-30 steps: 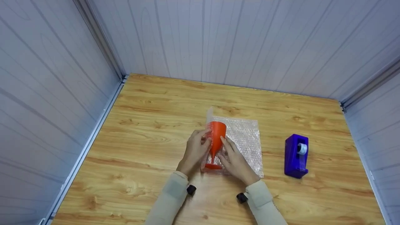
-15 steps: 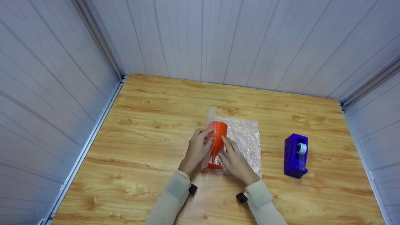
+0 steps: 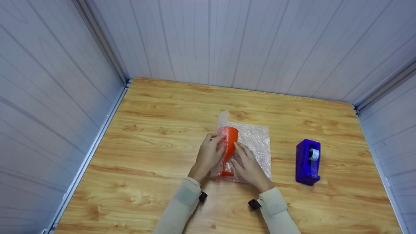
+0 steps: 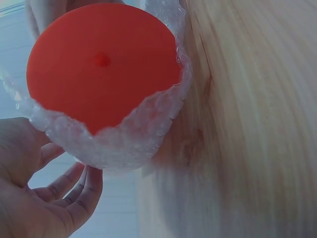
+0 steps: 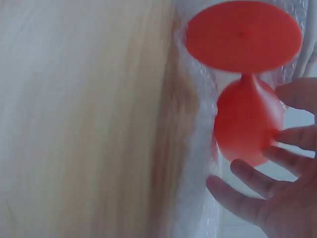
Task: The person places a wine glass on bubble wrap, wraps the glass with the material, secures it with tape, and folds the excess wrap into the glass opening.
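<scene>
An orange-red goblet (image 3: 232,138) lies on a sheet of bubble wrap (image 3: 256,138), its foot toward me. The sheet's left part is folded up over the goblet's left side. My left hand (image 3: 208,156) holds that folded bubble wrap against the bowl, fingers curled. In the left wrist view, the goblet's round foot (image 4: 104,69) sits inside the curve of the wrap. My right hand (image 3: 251,166) rests at the bowl's right side, fingertips touching it. The right wrist view shows loosely spread fingers (image 5: 252,181) beside the bowl.
To the right, a blue tape dispenser (image 3: 307,162) with a roll of clear tape stands on the wooden table (image 3: 156,130). Pale panelled walls (image 3: 208,42) enclose the table at the back and both sides.
The goblet has rolled slightly to the right, and the left flap of bubble wrap now covers more of it. Both hands have shifted a little to the right.
</scene>
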Tool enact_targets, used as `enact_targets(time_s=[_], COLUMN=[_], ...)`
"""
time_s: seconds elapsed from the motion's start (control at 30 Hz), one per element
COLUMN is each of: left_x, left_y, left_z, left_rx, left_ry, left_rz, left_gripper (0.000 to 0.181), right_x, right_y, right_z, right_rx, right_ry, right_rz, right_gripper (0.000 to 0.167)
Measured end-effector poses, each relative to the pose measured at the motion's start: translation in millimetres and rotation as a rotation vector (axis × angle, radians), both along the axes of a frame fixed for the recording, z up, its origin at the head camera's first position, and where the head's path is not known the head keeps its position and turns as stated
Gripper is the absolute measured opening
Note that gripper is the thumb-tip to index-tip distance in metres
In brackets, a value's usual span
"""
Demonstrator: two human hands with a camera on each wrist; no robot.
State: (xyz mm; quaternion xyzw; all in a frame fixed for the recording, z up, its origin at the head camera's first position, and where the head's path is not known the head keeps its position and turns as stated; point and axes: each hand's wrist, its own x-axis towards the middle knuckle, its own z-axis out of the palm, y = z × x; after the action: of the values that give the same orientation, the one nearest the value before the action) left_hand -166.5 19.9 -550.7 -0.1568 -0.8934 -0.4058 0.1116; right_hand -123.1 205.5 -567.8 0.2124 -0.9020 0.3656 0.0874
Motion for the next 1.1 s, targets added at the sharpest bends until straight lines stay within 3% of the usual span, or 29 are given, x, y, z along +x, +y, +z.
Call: enact_targets(time_s=[0.17, 0.47, 0.7, 0.9, 1.1], left_x=[0.1, 0.5, 2.5, 0.5, -1.2], left_y=[2.9, 10.6, 10.6, 7.7, 6.8], left_z=[1.9, 3.4, 3.6, 3.1, -1.0], left_rx=[-0.033, -0.077, -0.088, -0.016, 0.027], left_ry=[0.022, -0.006, 0.057, 0.048, 0.072], left_rz=[-0.004, -0.007, -0.022, -0.053, -0.082], left_gripper=[0.034, 0.035, 0.03, 0.025, 0.026], right_x=[-0.8, -1.5, -1.2, -2.6, -2.5], right_y=[4, 4, 5, 8, 11], right_z=[4.8, 8.7, 10.2, 11.2, 8.8], right_rx=[0.068, 0.16, 0.209, 0.183, 0.088], right_ry=[-0.006, 0.037, 0.044, 0.054, -0.02], right_rz=[-0.013, -0.044, -0.054, -0.033, -0.002], right_gripper=[0.067, 0.058, 0.051, 0.052, 0.052])
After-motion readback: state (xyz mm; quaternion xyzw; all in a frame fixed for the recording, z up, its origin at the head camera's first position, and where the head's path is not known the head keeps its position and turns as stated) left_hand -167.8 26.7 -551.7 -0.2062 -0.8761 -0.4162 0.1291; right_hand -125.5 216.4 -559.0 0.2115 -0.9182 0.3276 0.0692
